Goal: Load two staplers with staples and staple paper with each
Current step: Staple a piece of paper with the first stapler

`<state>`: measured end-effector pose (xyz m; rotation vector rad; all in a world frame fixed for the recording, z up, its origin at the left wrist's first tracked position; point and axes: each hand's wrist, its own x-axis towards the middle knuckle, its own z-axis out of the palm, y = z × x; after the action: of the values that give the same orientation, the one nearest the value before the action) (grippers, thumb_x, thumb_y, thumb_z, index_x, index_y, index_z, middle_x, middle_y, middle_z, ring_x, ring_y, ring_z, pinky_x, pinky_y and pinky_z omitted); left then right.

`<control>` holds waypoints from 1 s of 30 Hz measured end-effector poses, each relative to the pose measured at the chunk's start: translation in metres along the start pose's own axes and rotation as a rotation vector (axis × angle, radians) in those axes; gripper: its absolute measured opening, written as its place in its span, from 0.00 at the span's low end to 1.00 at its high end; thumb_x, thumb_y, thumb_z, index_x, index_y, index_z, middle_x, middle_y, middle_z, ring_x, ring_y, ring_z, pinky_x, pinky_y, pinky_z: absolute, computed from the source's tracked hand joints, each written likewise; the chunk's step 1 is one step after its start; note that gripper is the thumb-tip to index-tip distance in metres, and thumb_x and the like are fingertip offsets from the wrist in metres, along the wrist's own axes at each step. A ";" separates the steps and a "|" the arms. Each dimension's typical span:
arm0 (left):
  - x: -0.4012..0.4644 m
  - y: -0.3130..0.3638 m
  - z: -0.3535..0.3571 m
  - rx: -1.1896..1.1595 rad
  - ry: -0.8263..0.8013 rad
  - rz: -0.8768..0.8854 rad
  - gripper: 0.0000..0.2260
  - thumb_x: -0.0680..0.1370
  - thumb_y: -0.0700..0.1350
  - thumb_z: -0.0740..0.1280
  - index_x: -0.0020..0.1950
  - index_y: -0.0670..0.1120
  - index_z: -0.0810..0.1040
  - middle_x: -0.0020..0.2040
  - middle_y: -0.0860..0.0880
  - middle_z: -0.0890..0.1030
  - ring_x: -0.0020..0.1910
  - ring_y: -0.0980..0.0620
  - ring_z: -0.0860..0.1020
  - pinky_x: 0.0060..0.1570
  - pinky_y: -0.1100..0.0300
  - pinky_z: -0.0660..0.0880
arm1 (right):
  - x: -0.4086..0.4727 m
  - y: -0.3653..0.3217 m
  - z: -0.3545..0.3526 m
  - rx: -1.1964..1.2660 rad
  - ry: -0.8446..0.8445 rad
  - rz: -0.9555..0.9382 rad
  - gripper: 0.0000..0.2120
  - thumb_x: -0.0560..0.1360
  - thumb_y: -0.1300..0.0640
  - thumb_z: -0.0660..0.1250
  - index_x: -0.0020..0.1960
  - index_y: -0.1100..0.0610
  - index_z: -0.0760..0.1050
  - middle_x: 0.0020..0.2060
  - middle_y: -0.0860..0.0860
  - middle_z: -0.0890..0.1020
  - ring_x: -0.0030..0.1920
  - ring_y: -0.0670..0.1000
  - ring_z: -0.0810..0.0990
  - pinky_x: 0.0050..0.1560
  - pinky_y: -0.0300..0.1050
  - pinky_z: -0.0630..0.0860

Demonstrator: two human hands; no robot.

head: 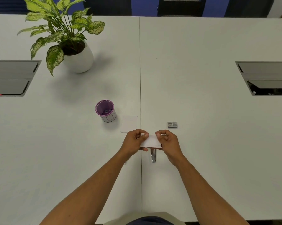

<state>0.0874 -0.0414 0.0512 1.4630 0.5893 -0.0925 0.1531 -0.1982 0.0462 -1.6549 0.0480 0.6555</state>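
Both hands pinch a small folded white paper (150, 141) above the table (202, 111): the left hand (133, 142) grips its left end, the right hand (167, 142) its right end. Just below the paper lies a metal stapler (153, 155). Beyond the paper, to its right, sits a staple box (172, 124) with a barcode label, its print too small to read. Beyond-left of the paper lie a white sheet (129, 123) and a purple cup (105, 110)

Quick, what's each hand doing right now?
Left hand: pinches the folded paper at its left end.
Right hand: pinches the same paper at its right end.
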 end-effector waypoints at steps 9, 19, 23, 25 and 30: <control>-0.007 0.000 0.004 -0.094 0.039 -0.065 0.06 0.80 0.46 0.66 0.53 0.44 0.78 0.49 0.42 0.78 0.46 0.41 0.82 0.36 0.52 0.83 | -0.003 0.001 0.002 -0.035 0.049 -0.044 0.05 0.78 0.61 0.66 0.50 0.52 0.79 0.44 0.54 0.82 0.46 0.53 0.81 0.42 0.45 0.78; -0.006 0.001 0.005 -0.107 0.070 -0.051 0.05 0.79 0.43 0.67 0.51 0.42 0.78 0.50 0.40 0.80 0.50 0.43 0.81 0.38 0.53 0.83 | -0.005 -0.002 0.002 -0.042 0.026 -0.071 0.08 0.77 0.62 0.67 0.51 0.50 0.78 0.40 0.50 0.80 0.45 0.52 0.82 0.39 0.42 0.77; -0.007 0.003 0.006 -0.128 0.067 -0.066 0.07 0.78 0.44 0.69 0.52 0.40 0.78 0.49 0.40 0.80 0.49 0.44 0.82 0.38 0.53 0.83 | -0.005 0.000 0.000 -0.045 0.020 -0.081 0.07 0.78 0.62 0.67 0.52 0.51 0.78 0.39 0.48 0.79 0.44 0.52 0.81 0.42 0.45 0.78; -0.008 0.004 0.007 -0.138 0.065 -0.070 0.08 0.77 0.45 0.70 0.51 0.40 0.79 0.48 0.40 0.80 0.47 0.46 0.82 0.37 0.54 0.83 | -0.005 0.000 -0.002 -0.050 0.010 -0.087 0.07 0.78 0.61 0.67 0.51 0.51 0.78 0.39 0.48 0.79 0.44 0.51 0.81 0.42 0.45 0.78; -0.006 0.004 0.010 -0.096 0.094 -0.061 0.05 0.77 0.43 0.70 0.49 0.42 0.80 0.48 0.39 0.80 0.49 0.44 0.81 0.36 0.55 0.82 | -0.005 -0.001 -0.003 -0.059 0.001 -0.082 0.07 0.78 0.62 0.67 0.50 0.51 0.79 0.40 0.49 0.79 0.44 0.51 0.81 0.39 0.43 0.76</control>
<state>0.0865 -0.0522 0.0573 1.3619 0.7056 -0.0423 0.1501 -0.2029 0.0494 -1.7044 -0.0387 0.5988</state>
